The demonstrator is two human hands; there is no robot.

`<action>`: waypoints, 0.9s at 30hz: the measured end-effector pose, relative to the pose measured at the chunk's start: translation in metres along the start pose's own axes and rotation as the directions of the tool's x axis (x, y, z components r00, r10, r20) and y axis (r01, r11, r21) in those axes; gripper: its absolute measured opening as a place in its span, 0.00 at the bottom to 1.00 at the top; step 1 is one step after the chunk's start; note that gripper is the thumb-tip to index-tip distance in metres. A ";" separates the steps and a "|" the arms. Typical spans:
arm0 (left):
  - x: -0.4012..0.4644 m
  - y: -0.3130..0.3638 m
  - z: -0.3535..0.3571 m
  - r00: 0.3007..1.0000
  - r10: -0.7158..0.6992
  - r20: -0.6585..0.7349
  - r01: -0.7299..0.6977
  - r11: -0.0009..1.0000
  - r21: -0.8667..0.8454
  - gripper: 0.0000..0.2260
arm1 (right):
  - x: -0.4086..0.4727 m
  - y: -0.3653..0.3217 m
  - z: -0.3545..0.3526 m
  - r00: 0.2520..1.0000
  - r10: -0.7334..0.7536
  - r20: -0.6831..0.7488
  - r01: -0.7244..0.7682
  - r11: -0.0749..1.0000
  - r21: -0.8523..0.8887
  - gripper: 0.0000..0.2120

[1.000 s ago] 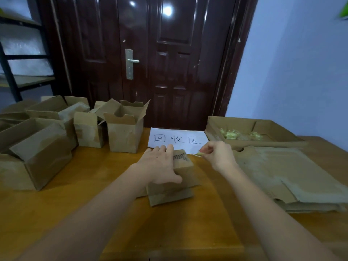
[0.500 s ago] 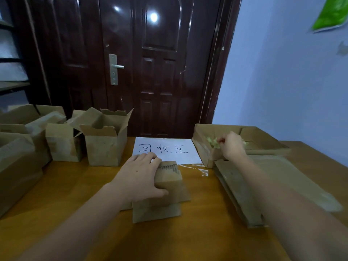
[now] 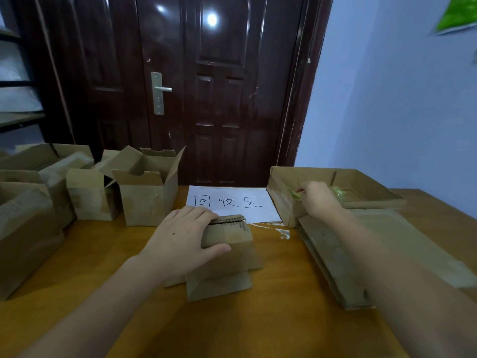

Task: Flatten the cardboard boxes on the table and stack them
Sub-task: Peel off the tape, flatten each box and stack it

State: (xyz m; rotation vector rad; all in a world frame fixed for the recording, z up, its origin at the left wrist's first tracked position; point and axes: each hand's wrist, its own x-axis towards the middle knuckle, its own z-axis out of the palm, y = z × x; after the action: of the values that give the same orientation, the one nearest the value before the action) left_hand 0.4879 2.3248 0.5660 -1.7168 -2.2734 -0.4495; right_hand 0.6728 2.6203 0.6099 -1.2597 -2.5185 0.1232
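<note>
A small, partly flattened cardboard box [image 3: 227, 259] lies in the middle of the wooden table [image 3: 258, 326]. My left hand [image 3: 183, 239] presses on its top, thumb hooked over the near side. My right hand [image 3: 318, 200] reaches into a shallow cardboard tray [image 3: 369, 201] at the back right, fingers pinched at a yellowish tape scrap [image 3: 295, 193]. A stack of flattened cardboard [image 3: 333, 254] lies just in front of the tray, under my right forearm. Several upright open boxes stand at the left, the nearest to the centre being [image 3: 144, 200].
A white paper sign [image 3: 232, 202] with handwritten characters lies behind the flattened box. A clear tape strip [image 3: 282, 232] sticks to the table beside it. More open boxes [image 3: 90, 197] [image 3: 23, 236] crowd the left edge. A dark door stands behind the table.
My right hand has moved from beside the small box to the tray at the back right. My left hand has stayed pressed on the box. The view has shifted right.
</note>
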 end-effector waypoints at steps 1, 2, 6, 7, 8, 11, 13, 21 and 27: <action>-0.001 0.000 -0.002 1.000 0.000 0.003 0.000 1.000 0.002 0.35 | -0.004 -0.002 -0.002 1.000 -0.030 -0.006 0.030 1.000 -0.009 0.18; -0.002 0.000 -0.004 1.000 -0.001 0.003 0.001 1.000 0.002 0.35 | -0.009 -0.004 -0.003 0.998 -0.067 -0.010 0.067 0.998 -0.006 0.16; -0.008 -0.001 -0.007 1.000 -0.018 -0.002 0.018 1.000 0.003 0.34 | -0.035 -0.023 -0.008 0.964 -0.267 -0.011 0.268 0.963 0.030 0.14; -0.009 -0.001 -0.006 1.000 -0.023 -0.001 0.023 1.000 0.004 0.34 | -0.041 -0.029 -0.009 0.946 -0.324 -0.009 0.324 0.945 0.050 0.15; -0.011 -0.001 -0.006 1.000 -0.028 0.002 0.028 1.000 0.006 0.34 | -0.048 -0.037 -0.010 0.926 -0.378 -0.002 0.377 0.924 0.068 0.16; -0.015 -0.002 -0.002 0.999 -0.031 0.018 0.031 0.999 0.026 0.32 | -0.072 -0.064 -0.016 0.867 -0.497 0.034 0.492 0.865 0.099 0.23; -0.018 -0.002 0.000 0.999 -0.030 0.034 0.030 0.999 0.023 0.31 | -0.089 -0.082 -0.018 0.828 -0.557 0.061 0.546 0.827 0.135 0.28; -0.022 -0.003 -0.009 0.995 0.009 0.096 -0.004 0.999 -0.053 0.29 | -0.124 -0.114 0.004 0.765 -0.610 0.208 0.623 0.782 0.003 0.34; -0.021 0.001 -0.029 0.993 0.079 0.086 -0.079 0.997 -0.005 0.26 | -0.130 -0.112 0.009 0.777 -0.622 0.093 0.624 0.781 0.009 0.30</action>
State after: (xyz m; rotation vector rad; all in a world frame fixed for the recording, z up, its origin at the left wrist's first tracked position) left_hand 0.4954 2.2951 0.5850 -1.8534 -2.2541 -0.3675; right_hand 0.6567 2.4500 0.5937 -0.3630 -2.8769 -0.0068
